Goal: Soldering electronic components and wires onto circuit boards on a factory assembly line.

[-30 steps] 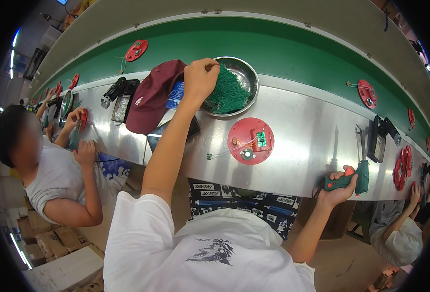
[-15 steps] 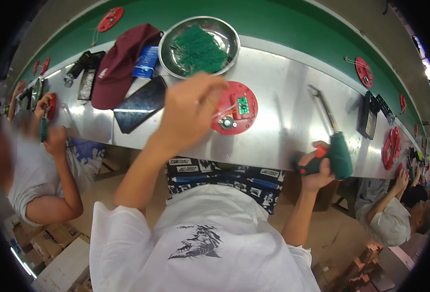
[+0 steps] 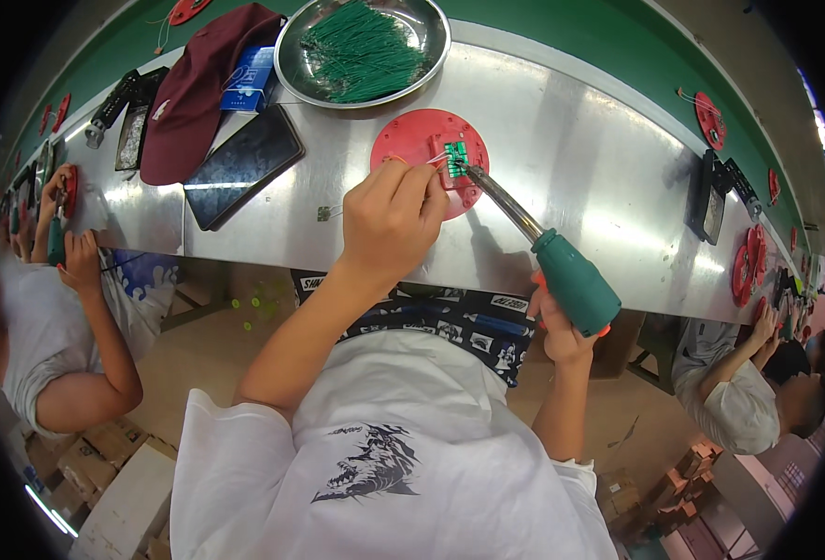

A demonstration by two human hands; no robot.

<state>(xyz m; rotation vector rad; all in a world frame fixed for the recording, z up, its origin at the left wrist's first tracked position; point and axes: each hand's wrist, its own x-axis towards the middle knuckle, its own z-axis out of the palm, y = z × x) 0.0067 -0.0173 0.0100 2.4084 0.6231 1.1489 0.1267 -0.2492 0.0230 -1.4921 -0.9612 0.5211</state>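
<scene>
A red round plastic disc lies on the metal bench with a small green circuit board on it. My left hand is closed in a pinch at the disc's near left side, on thin wires that run to the board. In my right hand is a green-handled soldering gun; its metal tip reaches the board, though exact contact is too small to tell. A small component on a thin wire sticks out left of my left hand. My left hand hides the disc's near left part.
Behind the disc stands a steel bowl holding many green wires. To the left are a dark phone-like slab, a blue packet and a maroon cap. Co-workers sit on both sides; more red discs lie right.
The soldering gun has swung left and its tip has come to the board. My left hand has lowered onto the wires at the disc. The view has shifted slightly.
</scene>
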